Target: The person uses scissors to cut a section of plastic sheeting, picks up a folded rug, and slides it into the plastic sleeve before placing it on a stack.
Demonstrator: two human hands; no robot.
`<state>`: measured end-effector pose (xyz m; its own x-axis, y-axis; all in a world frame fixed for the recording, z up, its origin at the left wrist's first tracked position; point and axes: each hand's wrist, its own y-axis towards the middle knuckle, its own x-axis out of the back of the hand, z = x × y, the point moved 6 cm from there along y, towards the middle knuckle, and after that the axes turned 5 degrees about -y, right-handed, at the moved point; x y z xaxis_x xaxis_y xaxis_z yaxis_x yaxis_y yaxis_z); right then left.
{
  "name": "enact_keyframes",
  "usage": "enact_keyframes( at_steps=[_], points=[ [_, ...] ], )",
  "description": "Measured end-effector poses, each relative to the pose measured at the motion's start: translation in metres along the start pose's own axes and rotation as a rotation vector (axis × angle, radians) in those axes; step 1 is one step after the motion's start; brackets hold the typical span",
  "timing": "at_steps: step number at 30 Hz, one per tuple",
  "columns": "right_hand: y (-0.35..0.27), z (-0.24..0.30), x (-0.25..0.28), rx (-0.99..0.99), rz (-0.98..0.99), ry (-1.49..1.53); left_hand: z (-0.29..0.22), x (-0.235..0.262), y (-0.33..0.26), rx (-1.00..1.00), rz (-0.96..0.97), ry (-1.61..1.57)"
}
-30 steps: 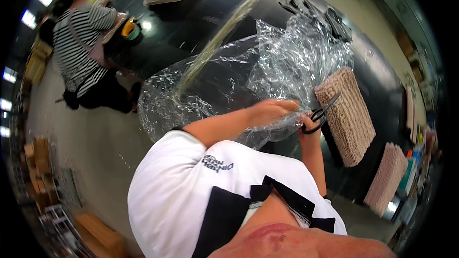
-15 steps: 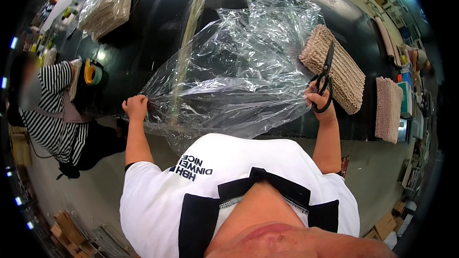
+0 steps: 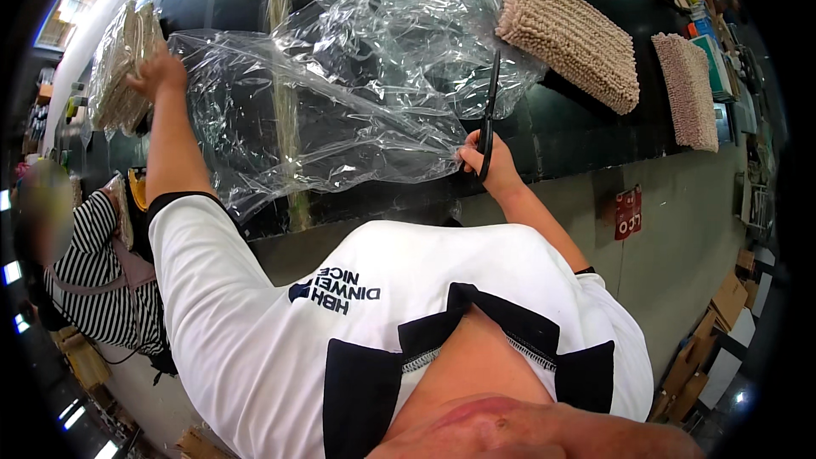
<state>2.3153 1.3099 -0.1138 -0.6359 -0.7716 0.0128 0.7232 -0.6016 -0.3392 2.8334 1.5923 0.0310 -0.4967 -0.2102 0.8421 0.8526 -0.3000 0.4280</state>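
Observation:
A large sheet of clear plastic film (image 3: 340,110) lies crumpled across the dark table. My left hand (image 3: 161,72) reaches far left, its fingers closed at the edge of a stack wrapped in clear plastic (image 3: 126,68). Film lies right beside that hand. Black scissors (image 3: 490,110) hang in my right hand (image 3: 489,160), blades pointing away from me. Thumb and fingers of the same hand also pinch a gathered edge of the film. Just beyond, a folded beige chenille mat (image 3: 569,38) rests at the film's right end.
Another beige mat (image 3: 687,92) lies farther right, near the table edge. A yellowish strip (image 3: 280,8) runs across the tabletop (image 3: 229,0) under the film. At the left, a person in a striped top (image 3: 93,246) stands near a yellow tape roll (image 3: 138,187).
My left hand has left the film's near-left corner and moved outward to the wrapped stack. My right hand still holds scissors and film. The view has turned and shifted.

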Motion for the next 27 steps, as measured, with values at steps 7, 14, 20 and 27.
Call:
enact_keyframes(
  at_steps=[7, 14, 20, 27],
  points=[
    [-0.001, -0.019, -0.004, -0.017, -0.083, -0.031, 0.05, -0.065, -0.194, 0.244, 0.327, -0.285],
    [0.009, -0.036, -0.006, 0.015, -0.089, 0.0, 0.104, -0.118, -0.309, 0.188, 0.635, -0.394],
    [-0.004, -0.048, -0.009, -0.021, -0.152, 0.036, 0.129, -0.118, -0.309, 0.183, 0.696, -0.352],
    [-0.021, -0.064, 0.001, -0.003, -0.121, 0.111, 0.06, -0.055, -0.373, -0.13, 0.239, -0.62]
  ],
)
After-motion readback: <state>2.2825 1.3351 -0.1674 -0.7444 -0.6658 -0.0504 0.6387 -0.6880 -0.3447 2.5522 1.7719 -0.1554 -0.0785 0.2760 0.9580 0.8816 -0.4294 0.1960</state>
